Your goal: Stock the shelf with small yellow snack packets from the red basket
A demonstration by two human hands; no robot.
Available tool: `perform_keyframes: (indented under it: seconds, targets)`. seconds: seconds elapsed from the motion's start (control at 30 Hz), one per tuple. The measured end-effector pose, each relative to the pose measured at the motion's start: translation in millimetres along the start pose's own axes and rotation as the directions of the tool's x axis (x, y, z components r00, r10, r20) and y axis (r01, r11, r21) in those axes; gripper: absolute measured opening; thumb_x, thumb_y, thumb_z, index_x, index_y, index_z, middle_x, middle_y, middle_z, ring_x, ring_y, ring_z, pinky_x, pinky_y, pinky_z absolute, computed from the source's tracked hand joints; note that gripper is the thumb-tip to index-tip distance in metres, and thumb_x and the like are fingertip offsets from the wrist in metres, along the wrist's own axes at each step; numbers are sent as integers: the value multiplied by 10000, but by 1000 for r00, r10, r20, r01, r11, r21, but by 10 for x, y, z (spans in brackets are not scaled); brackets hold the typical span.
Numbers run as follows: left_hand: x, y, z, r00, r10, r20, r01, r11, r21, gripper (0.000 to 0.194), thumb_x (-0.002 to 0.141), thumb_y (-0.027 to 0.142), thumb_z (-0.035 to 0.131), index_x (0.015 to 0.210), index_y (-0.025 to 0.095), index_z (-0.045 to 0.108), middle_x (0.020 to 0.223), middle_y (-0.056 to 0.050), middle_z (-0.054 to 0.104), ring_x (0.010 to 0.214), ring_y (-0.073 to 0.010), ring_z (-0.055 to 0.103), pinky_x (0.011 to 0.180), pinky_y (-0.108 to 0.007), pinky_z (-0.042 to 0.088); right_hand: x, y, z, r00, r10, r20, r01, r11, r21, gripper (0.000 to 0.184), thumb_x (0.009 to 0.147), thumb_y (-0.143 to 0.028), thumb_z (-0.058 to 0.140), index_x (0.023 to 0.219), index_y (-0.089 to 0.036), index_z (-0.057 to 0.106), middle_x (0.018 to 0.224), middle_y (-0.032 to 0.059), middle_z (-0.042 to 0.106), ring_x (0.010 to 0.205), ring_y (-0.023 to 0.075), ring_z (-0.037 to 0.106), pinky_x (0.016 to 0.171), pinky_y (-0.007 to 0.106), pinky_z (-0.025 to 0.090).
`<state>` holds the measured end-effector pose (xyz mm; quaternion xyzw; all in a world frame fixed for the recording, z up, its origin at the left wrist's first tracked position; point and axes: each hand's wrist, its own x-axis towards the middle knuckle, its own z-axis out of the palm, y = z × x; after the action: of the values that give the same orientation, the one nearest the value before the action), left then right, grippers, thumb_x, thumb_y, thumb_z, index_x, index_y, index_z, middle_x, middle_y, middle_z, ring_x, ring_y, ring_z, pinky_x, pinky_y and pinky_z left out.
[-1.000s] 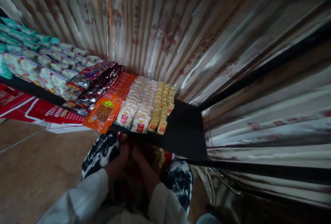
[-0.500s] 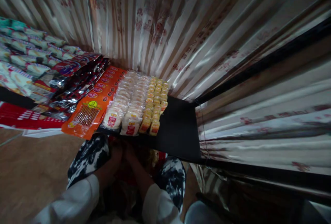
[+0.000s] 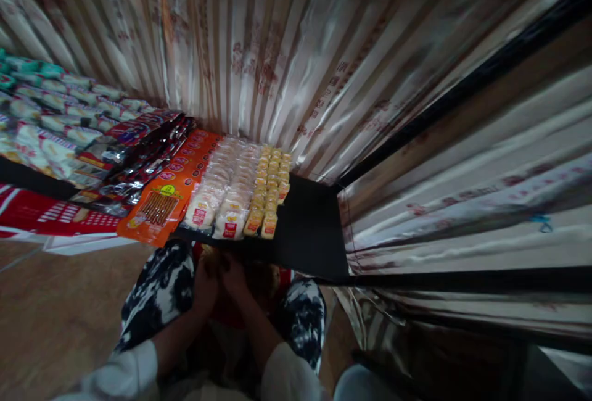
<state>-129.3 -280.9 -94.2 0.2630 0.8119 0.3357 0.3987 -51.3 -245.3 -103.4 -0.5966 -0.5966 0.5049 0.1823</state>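
My left hand [image 3: 206, 277] and my right hand [image 3: 232, 274] are close together between my knees, just under the front edge of a black shelf [image 3: 309, 228]. Deep shadow hides the fingers of both, so whether they are open or closed does not show. Something yellowish [image 3: 211, 254] lies right by the left fingertips, too dark to name. Below the shelf, a red edge [image 3: 285, 277] and more yellowish shapes show beside the right arm. On the shelf above stand rows of small yellow packets [image 3: 263, 219] and clear-wrapped pale round crackers [image 3: 230, 219].
Left of the crackers lie an orange snack bag [image 3: 160, 206], a stack of dark shiny bags [image 3: 143, 142] and rows of white packets [image 3: 50, 117]. Pleated printed sheeting [image 3: 259, 37] closes off the back and right. A black bar [image 3: 444, 99] crosses it.
My view has shifted slightly, so the shelf's right end sits further left. Both hands show a little more clearly beneath the shelf edge, and the yellowish thing by them is now visible.
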Motion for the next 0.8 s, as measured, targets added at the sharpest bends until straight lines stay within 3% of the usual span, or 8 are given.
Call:
perform_keyframes:
  seconds: [0.27,0.4,0.53,0.67,0.8]
  targets:
    - [-346,37,-20,989,28,143,-30,999,13,331,850,180,443,1172,162,518,1308,-116,541,1251,-220,472,1072,-341,331,-443,154,-425,989,-132,61,125,986,106,291,775,-240,565,1038,-171,670,1040,84,699,960,244,643,887,381,481]
    - [-498,241,58,971,120,206,-128,992,24,293,812,175,495,1096,143,559,1188,-125,616,1147,-235,551,1020,-362,386,-610,171,-708,991,-131,-36,133,989,61,276,763,-273,576,989,-152,677,994,97,704,924,251,646,866,383,486]
    - [-712,558,131,947,201,252,-188,979,-75,286,803,185,500,1082,176,563,1090,-91,661,1042,-213,605,959,-347,438,-753,81,-1018,968,-191,-163,211,970,117,254,751,-291,581,971,-194,662,986,65,706,949,234,640,877,380,487]
    - [-921,844,214,886,385,257,-349,921,-174,340,801,169,462,1131,166,544,1155,-94,620,1087,-198,569,1005,-342,406,-801,-70,-1327,948,-176,-264,238,945,223,272,760,-357,569,973,-203,637,901,35,711,787,190,657,719,305,531]
    - [-1023,1026,344,762,629,154,-596,774,-213,314,820,190,434,1102,150,569,1205,-120,545,1176,-203,481,1066,-343,349,-658,-142,-1579,925,-97,-368,236,904,356,356,715,-403,592,982,-167,602,823,34,686,622,150,621,582,259,511]
